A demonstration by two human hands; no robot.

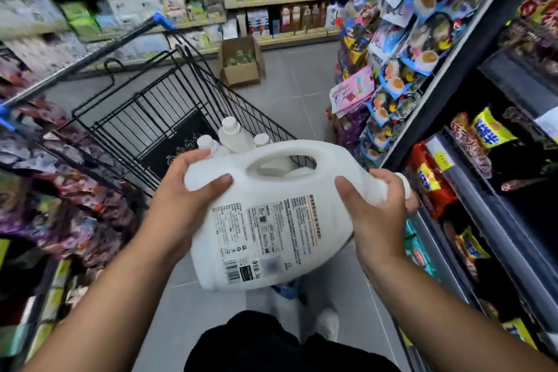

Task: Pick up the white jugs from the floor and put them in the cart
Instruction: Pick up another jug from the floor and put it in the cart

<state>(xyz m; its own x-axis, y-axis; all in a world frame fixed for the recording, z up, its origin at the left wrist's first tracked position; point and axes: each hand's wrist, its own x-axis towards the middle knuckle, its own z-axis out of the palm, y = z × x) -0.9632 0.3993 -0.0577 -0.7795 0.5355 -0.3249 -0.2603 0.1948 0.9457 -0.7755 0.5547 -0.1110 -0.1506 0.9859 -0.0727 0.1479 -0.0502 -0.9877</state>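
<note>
A large white jug [271, 214] with a printed back label lies on its side in the air, held between both hands just in front of the cart. My left hand [187, 190] grips its base end. At the right, my right hand [377, 205] wraps its neck, with the cap poking out past the fingers. The black wire cart [169, 106] with blue handle ends stands ahead and left. Inside it stand three white jugs [234, 136], caps up, partly hidden behind the held jug.
Snack shelves [471, 160] line the right side close by, and packet displays crowd the left. An open cardboard box [241, 62] sits on the grey tile floor beyond the cart. Bottle shelves run along the back wall. My legs and white shoes show below.
</note>
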